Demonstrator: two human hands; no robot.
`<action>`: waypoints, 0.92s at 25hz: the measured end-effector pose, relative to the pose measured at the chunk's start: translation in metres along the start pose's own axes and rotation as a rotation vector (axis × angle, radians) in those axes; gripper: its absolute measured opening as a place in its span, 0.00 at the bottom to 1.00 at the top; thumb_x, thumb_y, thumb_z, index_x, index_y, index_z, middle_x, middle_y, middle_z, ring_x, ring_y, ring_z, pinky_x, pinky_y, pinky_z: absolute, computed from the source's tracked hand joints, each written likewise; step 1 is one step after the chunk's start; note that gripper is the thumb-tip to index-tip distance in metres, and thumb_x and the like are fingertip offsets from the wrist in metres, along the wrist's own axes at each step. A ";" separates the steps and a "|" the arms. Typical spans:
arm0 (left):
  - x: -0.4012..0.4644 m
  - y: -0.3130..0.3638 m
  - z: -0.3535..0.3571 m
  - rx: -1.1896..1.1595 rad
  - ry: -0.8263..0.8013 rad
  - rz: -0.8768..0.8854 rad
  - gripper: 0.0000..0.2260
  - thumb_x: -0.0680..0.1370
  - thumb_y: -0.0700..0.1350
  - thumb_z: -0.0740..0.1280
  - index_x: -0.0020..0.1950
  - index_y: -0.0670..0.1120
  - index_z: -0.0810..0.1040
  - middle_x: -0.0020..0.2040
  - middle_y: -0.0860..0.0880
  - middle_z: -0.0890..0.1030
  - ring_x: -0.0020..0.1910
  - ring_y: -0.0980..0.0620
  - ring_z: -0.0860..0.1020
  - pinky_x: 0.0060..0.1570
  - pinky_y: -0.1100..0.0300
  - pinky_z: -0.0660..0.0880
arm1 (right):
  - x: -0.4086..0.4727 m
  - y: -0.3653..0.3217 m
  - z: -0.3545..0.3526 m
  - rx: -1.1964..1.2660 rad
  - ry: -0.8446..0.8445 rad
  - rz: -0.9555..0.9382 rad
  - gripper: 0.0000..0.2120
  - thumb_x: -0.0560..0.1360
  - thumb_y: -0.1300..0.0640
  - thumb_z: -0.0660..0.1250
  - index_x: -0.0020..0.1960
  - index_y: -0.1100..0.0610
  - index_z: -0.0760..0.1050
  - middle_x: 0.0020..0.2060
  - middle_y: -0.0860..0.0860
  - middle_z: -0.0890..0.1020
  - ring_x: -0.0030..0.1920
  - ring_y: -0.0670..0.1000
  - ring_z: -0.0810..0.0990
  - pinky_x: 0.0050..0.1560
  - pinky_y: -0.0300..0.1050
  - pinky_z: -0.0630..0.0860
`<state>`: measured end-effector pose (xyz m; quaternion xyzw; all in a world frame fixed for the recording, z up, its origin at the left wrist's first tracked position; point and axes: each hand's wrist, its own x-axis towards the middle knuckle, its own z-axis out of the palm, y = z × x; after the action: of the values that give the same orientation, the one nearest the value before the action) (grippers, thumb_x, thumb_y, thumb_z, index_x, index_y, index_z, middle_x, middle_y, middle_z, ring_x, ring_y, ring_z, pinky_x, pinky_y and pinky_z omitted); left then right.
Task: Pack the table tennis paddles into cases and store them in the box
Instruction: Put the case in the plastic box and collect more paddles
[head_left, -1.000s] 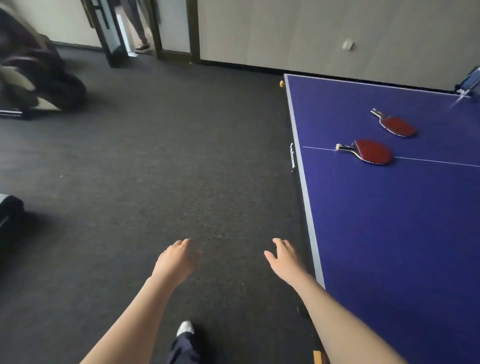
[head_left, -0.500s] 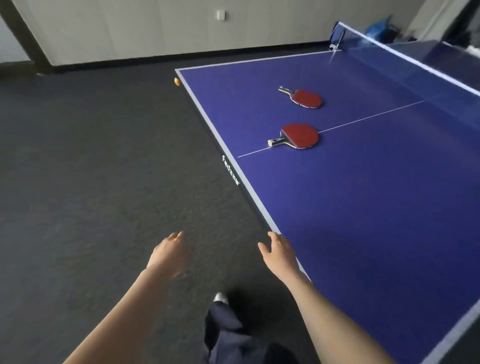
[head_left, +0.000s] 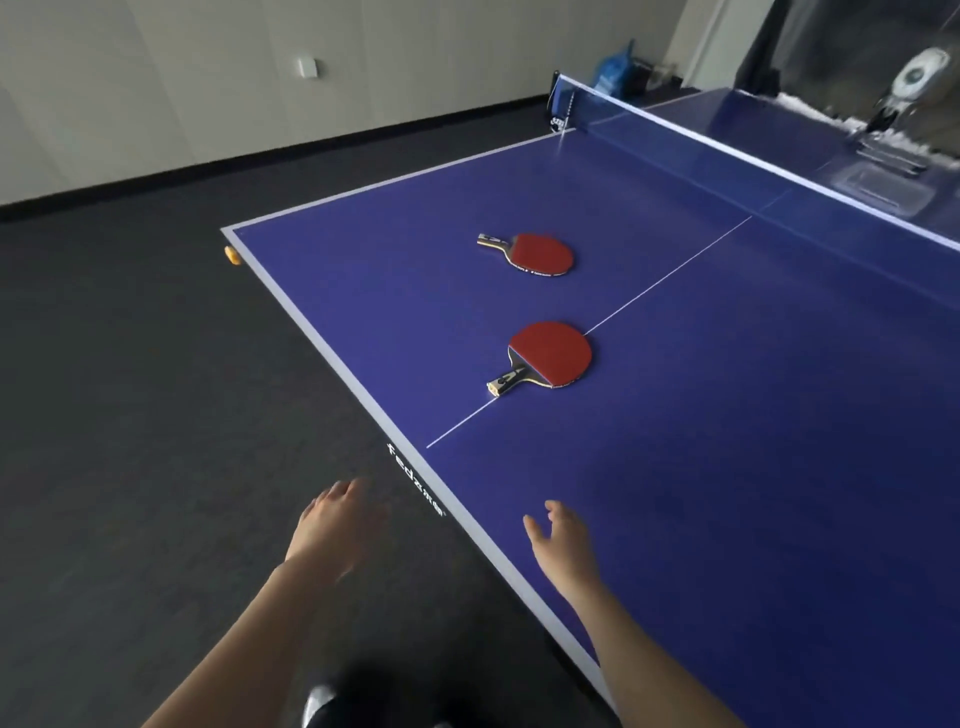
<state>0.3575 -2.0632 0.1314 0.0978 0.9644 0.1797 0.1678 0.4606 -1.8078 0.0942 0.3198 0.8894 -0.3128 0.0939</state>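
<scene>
So there are two red paddles lying flat on the blue desk (head_left: 727, 467), rubber side up, neither in any case. The nearer paddle (head_left: 550, 354) sits right on the thin white centre line, its handle pointing back toward the near end of the desk. The farther paddle (head_left: 540, 253) is a bit beyond it, off the line on the side toward the wall, with its handle pointing left toward the desk's corner. The two are apart, not touching.

The person's left hand (head_left: 335, 522) hangs over the dark carpet (head_left: 130, 441) just off the desk's white edge, fingers loose and spread, holding nothing; it's a little motion-blurred. The right hand (head_left: 563, 538) is out over the near part of the desk, fingers relaxed and slightly fanned, also holding nothing. I can't tell if it's actually touching the surface. Both hands are well short of the paddles.

The net (head_left: 753, 150) runs across the far side, and past it on the other half there's some greyish gear I can't make out. An orange ball (head_left: 232, 255) lies on the carpet by the desk's far-left corner. A blue bag (head_left: 613, 73) sits on the floor against the wall behind the net post.
</scene>
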 end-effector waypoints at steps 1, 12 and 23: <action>0.019 -0.002 -0.006 -0.009 -0.008 0.021 0.18 0.79 0.55 0.61 0.65 0.46 0.71 0.63 0.46 0.75 0.63 0.44 0.73 0.60 0.55 0.68 | 0.013 -0.009 0.001 0.009 0.011 0.022 0.25 0.80 0.47 0.58 0.72 0.60 0.64 0.68 0.55 0.72 0.68 0.54 0.69 0.67 0.49 0.68; 0.233 -0.065 -0.077 0.093 -0.163 0.255 0.26 0.80 0.57 0.59 0.76 0.49 0.62 0.72 0.48 0.69 0.70 0.46 0.69 0.67 0.52 0.66 | 0.114 -0.147 0.040 0.093 0.177 0.357 0.28 0.79 0.44 0.60 0.72 0.60 0.64 0.68 0.55 0.71 0.69 0.54 0.69 0.65 0.53 0.71; 0.366 -0.039 -0.084 0.079 -0.258 0.314 0.25 0.80 0.56 0.60 0.75 0.49 0.63 0.73 0.49 0.67 0.69 0.46 0.70 0.66 0.51 0.67 | 0.231 -0.178 0.021 0.281 0.371 0.700 0.30 0.74 0.41 0.66 0.64 0.63 0.69 0.62 0.58 0.74 0.65 0.58 0.70 0.61 0.56 0.71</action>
<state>-0.0162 -2.0340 0.0852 0.2757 0.9141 0.1514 0.2559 0.1681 -1.8096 0.0812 0.6633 0.6775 -0.3177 -0.0118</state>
